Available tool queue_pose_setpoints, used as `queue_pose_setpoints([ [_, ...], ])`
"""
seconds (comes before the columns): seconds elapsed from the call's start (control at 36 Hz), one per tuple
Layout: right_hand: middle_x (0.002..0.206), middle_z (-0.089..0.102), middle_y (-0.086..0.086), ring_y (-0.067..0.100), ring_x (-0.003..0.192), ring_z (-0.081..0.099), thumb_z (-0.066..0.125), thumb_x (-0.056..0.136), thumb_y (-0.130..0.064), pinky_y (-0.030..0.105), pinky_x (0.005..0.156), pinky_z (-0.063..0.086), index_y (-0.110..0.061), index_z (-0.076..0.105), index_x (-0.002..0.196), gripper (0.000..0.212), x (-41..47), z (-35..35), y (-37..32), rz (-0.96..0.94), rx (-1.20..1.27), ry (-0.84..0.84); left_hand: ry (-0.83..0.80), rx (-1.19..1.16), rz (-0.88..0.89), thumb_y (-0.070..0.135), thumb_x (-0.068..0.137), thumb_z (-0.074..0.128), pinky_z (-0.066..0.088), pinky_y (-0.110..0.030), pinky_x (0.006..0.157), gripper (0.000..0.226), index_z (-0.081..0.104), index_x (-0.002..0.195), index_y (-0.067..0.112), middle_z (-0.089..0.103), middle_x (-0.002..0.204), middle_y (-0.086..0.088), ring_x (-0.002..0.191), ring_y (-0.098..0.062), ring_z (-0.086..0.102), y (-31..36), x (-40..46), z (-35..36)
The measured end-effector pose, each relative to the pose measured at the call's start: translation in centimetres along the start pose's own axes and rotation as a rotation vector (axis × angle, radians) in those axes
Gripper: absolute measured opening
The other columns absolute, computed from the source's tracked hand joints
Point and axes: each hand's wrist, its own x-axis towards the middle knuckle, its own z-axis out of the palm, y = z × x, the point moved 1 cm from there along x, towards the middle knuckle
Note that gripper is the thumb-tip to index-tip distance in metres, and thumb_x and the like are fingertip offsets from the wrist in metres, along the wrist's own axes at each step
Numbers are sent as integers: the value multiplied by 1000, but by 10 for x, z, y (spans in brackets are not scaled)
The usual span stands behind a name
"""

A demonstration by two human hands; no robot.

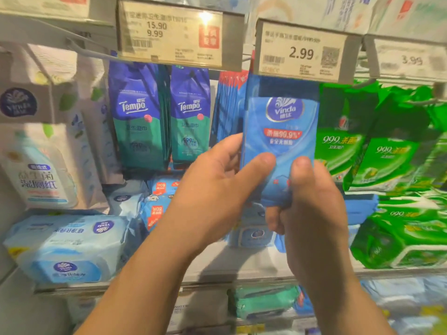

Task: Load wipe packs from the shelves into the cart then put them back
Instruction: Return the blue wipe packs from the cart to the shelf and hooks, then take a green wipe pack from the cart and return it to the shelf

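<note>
A blue Vinda wipe pack (280,131) is upright in front of the shelf, its top just under the 2.99 price tag (301,53). My left hand (217,187) holds its lower left side, thumb across the front and fingers behind. The pack's bottom end is gripped by my right hand (312,201), thumb on the front and fingers curled beneath. More blue packs of the same kind (229,105) hang on the hook right behind it. No cart is in view.
Purple-and-green Tempo packs (140,117) hang at left, green 999 packs (377,146) at right. Large pale-blue Vinda wipe packs (70,247) lie on the shelf below. A white refill pouch (41,175) hangs at far left. Price tag rails run overhead.
</note>
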Motion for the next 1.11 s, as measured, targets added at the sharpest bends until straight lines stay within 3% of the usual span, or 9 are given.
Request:
queue_pose_setpoints([
  [0.14, 59, 55, -7, 12, 42, 40, 42, 108, -28, 25, 39, 34, -16, 60, 88, 29, 0, 3, 15, 116, 39, 27, 37, 97, -77, 11, 100, 59, 46, -10, 55, 12, 70, 104, 11, 75, 76, 8, 57, 2, 63, -14, -1, -4],
  [0.25, 58, 56, -8, 13, 37, 38, 52, 103, -33, 26, 40, 31, -21, 58, 84, 23, -2, 11, 26, 198, 92, 75, 135, 315, -123, 61, 81, 61, 56, -44, 68, 39, 73, 88, 24, 69, 74, -9, 63, -17, 60, -32, -3, -10],
  [0.31, 61, 59, -5, 14, 39, 39, 56, 101, -34, 25, 40, 31, -21, 61, 87, 20, -1, 17, 31, 236, 155, 80, 177, 340, -167, 65, 79, 58, 54, -49, 73, 50, 72, 87, 18, 66, 75, -16, 60, -17, 57, -36, -1, -12],
  [0.5, 49, 48, -4, 13, 40, 40, 56, 102, -37, 24, 41, 32, -19, 54, 82, 27, 21, 40, 42, 316, 275, 208, 249, 437, -223, 62, 85, 60, 55, -49, 71, 57, 55, 76, 6, 66, 71, -20, 64, -32, 62, -41, 24, -19],
  [0.67, 53, 51, 3, 17, 44, 47, 63, 98, -40, 23, 43, 33, -17, 54, 91, 25, 35, 43, 56, 367, 324, 209, 280, 434, -279, 59, 89, 64, 44, -35, 61, 47, 55, 63, 20, 69, 61, -6, 67, -30, 68, -54, 38, -25],
  [0.81, 76, 55, 5, 17, 52, 60, 60, 99, -37, 30, 54, 47, -11, 57, 101, 26, 27, 30, 63, 460, 306, 164, 358, 390, -334, 74, 64, 63, 58, -49, 87, 60, 72, 98, 25, 73, 77, 5, 74, -18, 70, -68, 22, -32],
  [0.94, 93, 64, 13, 28, 77, 68, 58, 101, -18, 39, 73, 56, -11, 60, 104, 8, 11, 9, 75, 527, 116, 74, 467, 605, -358, 63, 81, 69, 55, -30, 89, 54, 63, 128, 35, 68, 107, 22, 88, 10, 63, -67, -19, -35],
  [1.03, 94, 70, 1, 26, 92, 70, 63, 98, -15, 39, 88, 54, -21, 63, 99, 6, -1, -2, 84, 444, -105, -64, 501, 785, -363, 78, 70, 55, 51, -34, 101, 77, 57, 135, 38, 63, 122, 24, 110, 7, 59, -62, -49, -33],
  [1.11, 111, 69, -8, 15, 109, 65, 62, 97, -31, 27, 96, 48, -24, 61, 113, 17, -15, -11, 87, 310, -485, -331, 507, 996, -379, 76, 77, 52, 34, -20, 108, 80, 48, 146, 35, 52, 141, 21, 129, 0, 48, -57, -80, -28],
])
